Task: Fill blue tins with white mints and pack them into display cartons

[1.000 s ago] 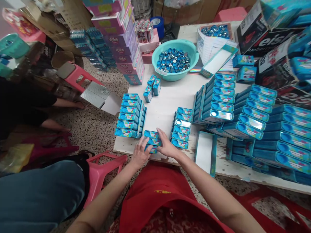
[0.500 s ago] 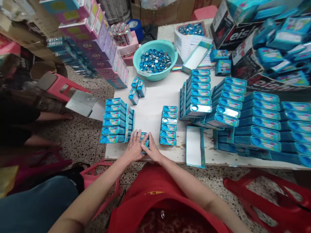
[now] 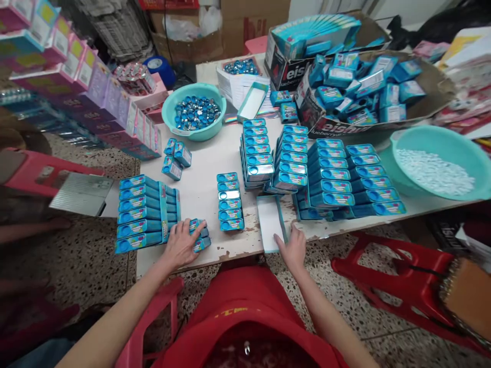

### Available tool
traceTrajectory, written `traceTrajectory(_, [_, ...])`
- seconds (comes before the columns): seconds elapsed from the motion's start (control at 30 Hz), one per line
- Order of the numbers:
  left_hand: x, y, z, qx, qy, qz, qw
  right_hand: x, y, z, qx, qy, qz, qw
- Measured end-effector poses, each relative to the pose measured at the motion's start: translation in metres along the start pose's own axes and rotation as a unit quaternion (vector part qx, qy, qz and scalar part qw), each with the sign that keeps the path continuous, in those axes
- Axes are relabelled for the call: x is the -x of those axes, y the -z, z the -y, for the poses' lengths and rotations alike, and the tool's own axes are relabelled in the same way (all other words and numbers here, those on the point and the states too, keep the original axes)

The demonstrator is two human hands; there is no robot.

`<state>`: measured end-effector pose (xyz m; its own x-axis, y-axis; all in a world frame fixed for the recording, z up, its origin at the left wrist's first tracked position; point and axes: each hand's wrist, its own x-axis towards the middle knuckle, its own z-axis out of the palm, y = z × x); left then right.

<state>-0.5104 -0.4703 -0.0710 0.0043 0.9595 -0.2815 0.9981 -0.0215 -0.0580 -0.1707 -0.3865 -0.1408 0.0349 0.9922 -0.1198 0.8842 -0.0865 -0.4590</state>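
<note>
My left hand (image 3: 181,244) lies with its fingers spread over a few small blue boxes (image 3: 201,243) near the table's front edge. Just left of it stands a block of blue boxes (image 3: 140,212) with a band around it. My right hand (image 3: 292,247) is at the right side of an open, white-lined tray (image 3: 270,222), thumb over the rim and fingers apart outside it; whether it grips the rim is hard to tell. Between the hands, farther back, is a single row of blue boxes (image 3: 230,202).
Stacked blue boxes (image 3: 330,174) line the table's right part. A turquoise basin of blue caps (image 3: 195,112) stands at the back, and another basin with white pieces (image 3: 437,163) at the far right. Cartons (image 3: 307,102) are behind. A red stool (image 3: 414,276) stands at the right front.
The view has turned to the right. My right hand has left the small boxes beside my left hand and moved right to the open tray. My left hand stays on the boxes.
</note>
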Motion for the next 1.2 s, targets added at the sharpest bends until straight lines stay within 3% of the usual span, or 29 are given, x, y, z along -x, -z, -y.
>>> traceTrajectory(0.1, [0.023, 0.025, -0.009, -0.025, 0.047, -0.013, 0.998, -0.009, -0.002, -0.009, 0.026, -0.017, 0.094, 0.995])
traceTrajectory(0.2, [0.041, 0.060, -0.029, 0.037, 0.049, -0.052, 0.997, -0.003, -0.003, -0.006, 0.039, 0.001, 0.105, 0.994])
traceTrajectory(0.27, [0.032, 0.080, -0.056, 0.123, -0.004, -0.063, 0.990, 0.002, -0.004, -0.004, 0.045, -0.004, 0.095, 0.994])
traceTrajectory(0.37, [-0.020, 0.092, -0.113, 0.237, -0.093, -0.054, 0.966, 0.004, -0.005, -0.004, 0.044, -0.014, 0.088, 0.995])
traceTrajectory(0.47, [-0.092, 0.084, -0.164, 0.253, -0.139, -0.008, 0.957, 0.002, -0.005, -0.006, 0.039, -0.025, 0.096, 0.994])
traceTrajectory(0.53, [-0.129, 0.073, -0.183, 0.205, -0.131, 0.041, 0.969, 0.002, -0.006, -0.007, 0.041, -0.031, 0.088, 0.995])
traceTrajectory(0.6, [-0.152, 0.063, -0.191, 0.154, -0.129, 0.063, 0.978, 0.003, -0.007, -0.006, 0.042, -0.037, 0.078, 0.995])
traceTrajectory(0.8, [-0.166, 0.049, -0.194, 0.057, -0.193, -0.039, 0.979, 0.014, -0.007, -0.003, 0.044, -0.027, 0.080, 0.995])
traceTrajectory(0.93, [-0.148, 0.030, -0.192, 0.023, -0.238, -0.089, 0.967, 0.018, -0.006, -0.002, 0.031, -0.029, 0.088, 0.995])
traceTrajectory(1.0, [-0.133, 0.023, -0.185, 0.014, -0.258, -0.115, 0.959, 0.011, -0.008, 0.001, 0.021, -0.022, 0.056, 0.998])
traceTrajectory(1.1, [-0.116, 0.031, -0.157, 0.054, -0.227, -0.176, 0.956, -0.008, -0.012, 0.013, 0.014, 0.001, 0.010, 1.000])
traceTrajectory(1.2, [-0.125, 0.071, -0.094, 0.123, -0.074, -0.256, 0.956, -0.025, -0.018, 0.024, 0.013, 0.002, 0.033, 0.999])
